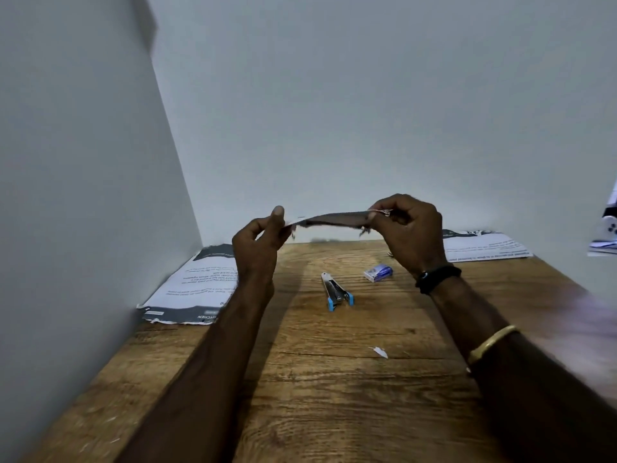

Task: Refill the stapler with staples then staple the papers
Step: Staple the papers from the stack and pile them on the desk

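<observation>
**Paper held up, stapler below and between the hands**

I saw both hands raised above the table (334, 396), pinching a sheet of paper (334, 219) edge-on between them. The left hand (258, 243) gripped its left end with thumb up; the right hand (409, 228) pinched the right end, where I thought I could make out a small glint, perhaps a staple, though I could not be sure.

The stapler (337, 290) lay flat on the wood, under the sheet and between the two forearms. Its long axis ran away from me, leaning slightly left at the far end, its blue end toward me. I judged the right hand a little nearer to it. The staple box (378, 273) sat just right of the stapler, close under the right wrist.

Printed papers lay at the far left (197, 289) and far right (484, 245) of the table. A paper scrap (380, 351) lay nearer me. Plain walls closed the corner.
</observation>
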